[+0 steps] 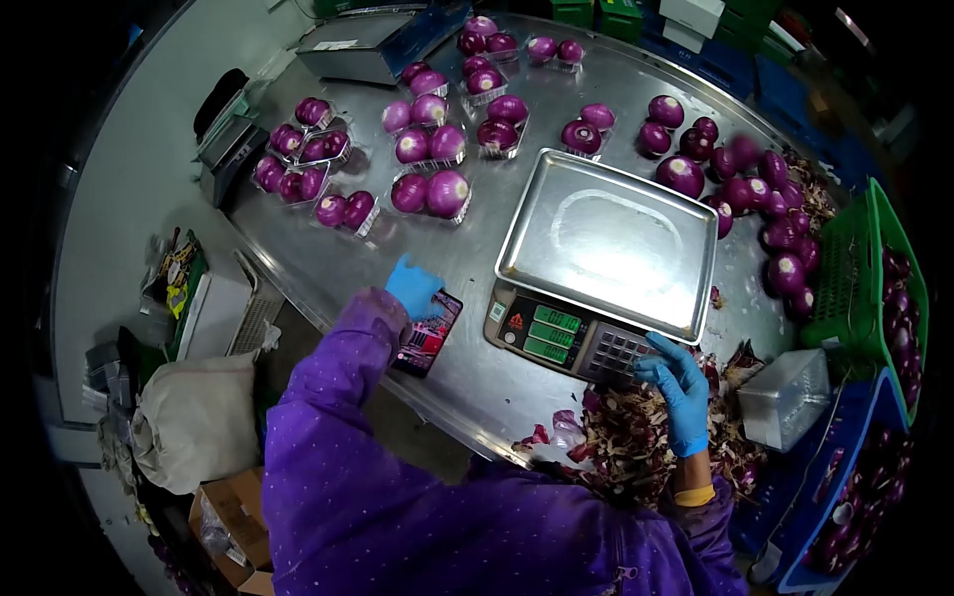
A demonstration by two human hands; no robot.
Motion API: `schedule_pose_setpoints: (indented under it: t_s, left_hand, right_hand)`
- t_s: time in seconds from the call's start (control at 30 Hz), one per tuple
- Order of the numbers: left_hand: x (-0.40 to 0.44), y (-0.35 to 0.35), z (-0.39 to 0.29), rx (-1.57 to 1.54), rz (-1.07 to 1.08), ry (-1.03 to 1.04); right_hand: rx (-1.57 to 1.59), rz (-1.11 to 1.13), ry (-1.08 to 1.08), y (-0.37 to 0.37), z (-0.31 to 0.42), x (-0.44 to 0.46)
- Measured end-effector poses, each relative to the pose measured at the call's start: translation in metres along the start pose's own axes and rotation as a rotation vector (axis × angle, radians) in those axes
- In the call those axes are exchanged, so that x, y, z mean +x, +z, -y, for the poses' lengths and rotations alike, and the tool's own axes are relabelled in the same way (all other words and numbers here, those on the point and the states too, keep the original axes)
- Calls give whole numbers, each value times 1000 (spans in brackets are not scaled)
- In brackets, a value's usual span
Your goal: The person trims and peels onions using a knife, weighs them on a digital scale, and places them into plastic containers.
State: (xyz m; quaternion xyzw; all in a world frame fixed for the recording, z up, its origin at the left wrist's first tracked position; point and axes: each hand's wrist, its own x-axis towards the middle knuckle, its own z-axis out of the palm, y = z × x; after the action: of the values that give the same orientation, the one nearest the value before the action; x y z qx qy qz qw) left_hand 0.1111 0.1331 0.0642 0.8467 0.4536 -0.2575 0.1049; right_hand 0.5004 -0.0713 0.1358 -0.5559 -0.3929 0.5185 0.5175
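My left hand, in a blue glove, is over the upper part of a phone lying near the metal table's front edge. Its fingers are stretched toward the lit screen and grip nothing. My right hand, gloved in blue too, has its fingers apart beside the keypad of a weighing scale. The fingertips are at the keypad's right end; whether they press a key I cannot tell. The scale's metal pan carries nothing, and its green displays are lit.
Clear trays of red onions stand at the back left. Loose red onions lie right of the pan. Dry onion skins are heaped in front, beside stacked clear trays. A green crate and blue crate stand at the right.
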Motion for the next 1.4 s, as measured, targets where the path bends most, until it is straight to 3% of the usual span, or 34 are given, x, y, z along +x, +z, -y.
schedule_pose_setpoints:
  t_s: [0.1, 0.2, 0.3, 0.4, 0.5, 0.53, 0.63, 0.67, 0.77, 0.9, 0.97, 1.03, 1.1, 1.17, 1.23, 1.3, 1.33, 1.4]
  left_hand:
    - [9, -12, -5, -21, -206, -77]
    - [14, -13, 0, -225, -224, -92]
    - [29, 35, 27, -580, -212, 8]
    - [23, 60, 19, -1199, -42, -86]
    - [13, 66, 3, -1318, -21, -117]
    - [9, 65, -6, -1353, 7, -216]
    - [-16, 49, -41, -1396, 43, -315]
    - [-40, 6, -74, -1368, 103, -417]
    - [-24, 64, -73, -1167, -210, -195]
    - [-12, 97, -53, -1009, -322, -361]
    - [-12, 71, -38, -871, -362, -389]
    - [-5, 29, -44, -983, -679, -293]
    - [-1, -38, -87, -1127, -966, 49]
    - [-1, -100, -151, -1230, -910, 239]
    - [1, -144, -230, -1059, -826, 444]
    - [6, -171, -311, -544, -856, 803]
    - [12, -176, -357, -547, -638, 912]
    - [25, -163, -443, -248, -602, 1065]
  right_hand:
    - [-4, -33, 2, -15, 3, -10]
    - [17, -47, 12, -27, -11, -19]
    - [33, -52, 34, -29, -12, -27]
    - [45, -57, 56, -32, -16, -33]
    - [55, -26, 66, -37, -17, -38]
    - [58, -23, 60, -38, -17, -40]
    - [91, -14, 60, -45, -17, -45]
    - [79, -16, 64, -48, -17, -47]
    - [49, -42, 38, -58, -22, -55]
    - [113, -57, 24, -81, -31, -71]
    - [169, -56, 48, -98, -37, -81]
    - [157, -94, 19, -113, -38, -94]
    - [192, -141, 43, -128, -47, -108]
    - [141, -181, 40, -143, -56, -127]
    - [172, -261, 86, -149, -57, -146]
    - [231, -341, 109, -154, -61, -165]
    - [268, -354, 136, -156, -57, -172]
    - [272, -388, 133, -160, -56, -185]
